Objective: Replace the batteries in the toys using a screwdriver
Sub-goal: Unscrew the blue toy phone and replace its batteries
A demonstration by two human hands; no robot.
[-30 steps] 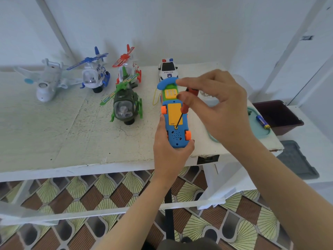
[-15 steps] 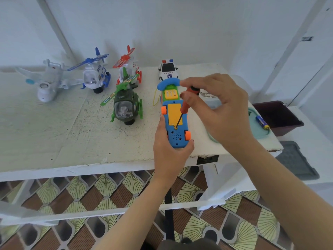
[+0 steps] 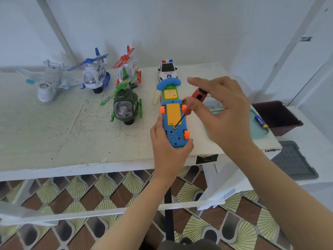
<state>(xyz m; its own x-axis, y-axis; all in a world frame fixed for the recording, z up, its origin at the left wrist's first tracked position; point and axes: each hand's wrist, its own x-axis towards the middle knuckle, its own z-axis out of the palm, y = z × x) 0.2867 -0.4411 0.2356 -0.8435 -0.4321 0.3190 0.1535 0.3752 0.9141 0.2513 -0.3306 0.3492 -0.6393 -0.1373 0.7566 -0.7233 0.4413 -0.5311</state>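
Observation:
My left hand (image 3: 167,152) grips the lower end of a blue toy phone (image 3: 173,121) with orange wheels, turned underside up so its yellow battery cover faces me. My right hand (image 3: 223,112) pinches the red-and-black handle of a screwdriver (image 3: 193,100). The thin shaft slants down-left and its tip sits in the screw hole just below the yellow cover. A blue battery (image 3: 260,121) lies on a teal tray (image 3: 259,132) at the right, partly hidden by my right hand.
On the white table (image 3: 54,134) stand a green helicopter (image 3: 125,105), a red helicopter (image 3: 128,67), a blue helicopter (image 3: 95,76), a white plane (image 3: 47,82) and a police car (image 3: 167,70). A dark bin (image 3: 277,114) and grey lid (image 3: 293,159) sit off the right edge.
My right hand has rolled on the screwdriver handle, fingers spreading wider and the forefinger lifting, while the tip stays in the screw hole. The left hand and phone are in the same place.

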